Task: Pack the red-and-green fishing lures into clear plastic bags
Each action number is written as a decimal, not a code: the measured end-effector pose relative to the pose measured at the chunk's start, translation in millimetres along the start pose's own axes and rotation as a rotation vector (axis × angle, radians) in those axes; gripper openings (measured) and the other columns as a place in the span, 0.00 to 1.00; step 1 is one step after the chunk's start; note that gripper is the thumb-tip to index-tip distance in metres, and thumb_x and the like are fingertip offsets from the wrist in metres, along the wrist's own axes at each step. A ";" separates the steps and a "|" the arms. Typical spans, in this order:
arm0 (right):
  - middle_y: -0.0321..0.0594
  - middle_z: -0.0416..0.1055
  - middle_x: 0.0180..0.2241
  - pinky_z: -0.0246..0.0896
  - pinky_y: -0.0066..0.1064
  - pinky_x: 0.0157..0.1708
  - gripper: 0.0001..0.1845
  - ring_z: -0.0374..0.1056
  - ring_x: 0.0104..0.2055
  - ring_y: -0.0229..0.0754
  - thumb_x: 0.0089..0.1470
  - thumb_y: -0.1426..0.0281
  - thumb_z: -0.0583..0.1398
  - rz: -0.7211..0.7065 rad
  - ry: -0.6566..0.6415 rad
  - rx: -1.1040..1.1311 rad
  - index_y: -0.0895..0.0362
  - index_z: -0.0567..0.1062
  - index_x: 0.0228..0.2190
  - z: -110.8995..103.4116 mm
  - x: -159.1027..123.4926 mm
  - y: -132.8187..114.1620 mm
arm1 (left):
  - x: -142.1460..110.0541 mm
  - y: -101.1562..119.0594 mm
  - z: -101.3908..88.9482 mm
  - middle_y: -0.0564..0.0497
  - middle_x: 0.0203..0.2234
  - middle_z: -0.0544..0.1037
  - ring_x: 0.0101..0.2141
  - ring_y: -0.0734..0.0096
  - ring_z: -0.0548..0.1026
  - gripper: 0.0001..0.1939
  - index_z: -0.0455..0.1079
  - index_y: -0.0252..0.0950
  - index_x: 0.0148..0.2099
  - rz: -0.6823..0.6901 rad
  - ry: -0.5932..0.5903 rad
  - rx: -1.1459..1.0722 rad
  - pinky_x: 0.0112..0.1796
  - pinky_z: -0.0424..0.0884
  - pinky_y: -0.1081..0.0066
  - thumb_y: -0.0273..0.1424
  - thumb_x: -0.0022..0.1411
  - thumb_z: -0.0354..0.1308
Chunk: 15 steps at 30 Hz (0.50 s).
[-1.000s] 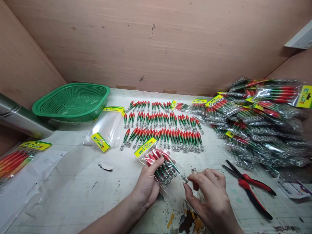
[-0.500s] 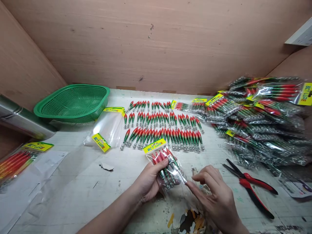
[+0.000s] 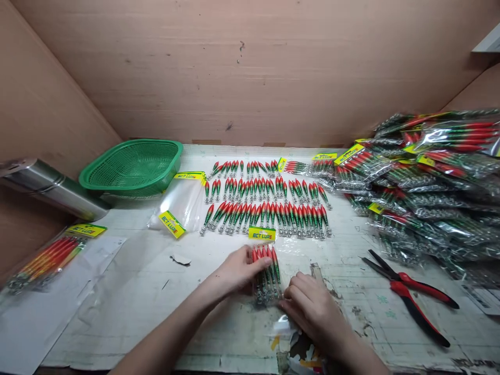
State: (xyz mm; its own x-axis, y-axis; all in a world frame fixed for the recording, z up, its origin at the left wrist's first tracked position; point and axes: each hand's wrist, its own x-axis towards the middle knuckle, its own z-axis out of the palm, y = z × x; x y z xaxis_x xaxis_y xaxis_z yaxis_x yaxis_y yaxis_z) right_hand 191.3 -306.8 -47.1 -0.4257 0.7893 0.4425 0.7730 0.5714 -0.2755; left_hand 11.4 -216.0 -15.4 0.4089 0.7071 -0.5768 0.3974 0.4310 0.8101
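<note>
A clear bag of red-and-green fishing lures [image 3: 267,276] with a yellow "BCT LURE" header [image 3: 261,234] lies on the worktop in front of me, header pointing away. My left hand [image 3: 247,266] grips it from the left, thumb across the red ends of the lures. At the bag's lower right, near the hooks, my right hand [image 3: 307,302] is closed with bent fingers against the plastic film; the fingertips are partly hidden. Beyond the bag, loose fishing lures [image 3: 267,216] of the same colours are laid out in three rows.
Packed lure bags [image 3: 422,192] form a heap on the right. Red-handled pliers [image 3: 414,297] lie in front of it. At left are a green basket [image 3: 130,166], plastic bags [image 3: 183,200], a metal cylinder [image 3: 58,190] and a bag of red-yellow lures [image 3: 52,260]. A wooden wall [image 3: 234,78] stands behind.
The bag was tilted in my left hand and is now straighter and flat on the worktop. My right hand moved left, its extended fingers now curled in at the bag's lower end.
</note>
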 end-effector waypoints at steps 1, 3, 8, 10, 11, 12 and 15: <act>0.36 0.63 0.23 0.49 0.28 0.28 0.11 0.56 0.27 0.38 0.59 0.73 0.53 -0.004 0.000 -0.009 0.57 0.64 0.24 1.3 0.1 -0.3 | -6.4 -1.7 -3.2 0.53 0.21 0.71 0.22 0.69 0.70 0.23 0.67 0.33 0.46 0.024 0.122 0.116 0.25 0.66 0.70 0.45 0.54 0.57; 0.36 0.63 0.23 0.49 0.28 0.28 0.11 0.56 0.28 0.38 0.59 0.74 0.53 -0.004 0.004 -0.006 0.57 0.64 0.25 3.2 0.7 -0.7 | -22.5 -10.7 -6.9 0.51 0.25 0.72 0.26 0.66 0.71 0.22 0.65 0.34 0.48 0.144 0.362 0.321 0.29 0.66 0.67 0.43 0.56 0.55; 0.37 0.63 0.24 0.48 0.29 0.29 0.10 0.56 0.28 0.39 0.59 0.73 0.54 0.002 0.005 0.008 0.58 0.66 0.25 4.5 5.9 -3.3 | -55.1 -55.4 9.3 0.51 0.30 0.72 0.30 0.67 0.71 0.27 0.62 0.37 0.54 0.434 0.520 0.600 0.33 0.69 0.68 0.39 0.52 0.60; 0.38 0.64 0.25 0.47 0.30 0.28 0.09 0.56 0.29 0.39 0.58 0.72 0.55 -0.011 0.010 -0.010 0.58 0.67 0.26 4.9 8.7 -5.8 | -57.8 -69.4 20.4 0.54 0.27 0.71 0.28 0.69 0.71 0.32 0.59 0.37 0.58 0.433 0.515 0.562 0.32 0.70 0.69 0.34 0.51 0.61; 0.38 0.64 0.25 0.47 0.30 0.28 0.09 0.56 0.29 0.39 0.58 0.73 0.55 -0.025 0.014 -0.022 0.58 0.67 0.26 4.9 9.7 -7.3 | -57.8 -73.7 25.0 0.55 0.26 0.71 0.27 0.71 0.70 0.32 0.56 0.38 0.59 0.418 0.503 0.516 0.32 0.70 0.70 0.32 0.53 0.59; 0.38 0.63 0.24 0.46 0.30 0.28 0.10 0.55 0.28 0.39 0.58 0.73 0.54 -0.044 0.016 -0.031 0.58 0.67 0.25 4.6 10.0 -9.1 | -57.6 -76.2 28.7 0.56 0.26 0.71 0.25 0.72 0.70 0.32 0.54 0.39 0.61 0.394 0.480 0.458 0.30 0.69 0.71 0.30 0.54 0.57; 0.37 0.62 0.22 0.44 0.31 0.29 0.14 0.54 0.27 0.39 0.59 0.76 0.53 -0.087 -0.001 -0.039 0.57 0.65 0.21 1.0 7.1 -15.9 | -59.7 -77.7 34.9 0.57 0.24 0.70 0.22 0.76 0.69 0.30 0.52 0.38 0.61 0.321 0.364 0.316 0.26 0.67 0.75 0.27 0.57 0.52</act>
State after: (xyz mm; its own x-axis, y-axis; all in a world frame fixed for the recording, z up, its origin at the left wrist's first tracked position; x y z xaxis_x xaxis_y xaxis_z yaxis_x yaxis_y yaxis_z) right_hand 175.5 -310.1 -40.4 -0.4924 0.7376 0.4621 0.7509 0.6285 -0.2031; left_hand -15.2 -311.3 -47.6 0.2630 0.9461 -0.1893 0.5491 0.0145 0.8356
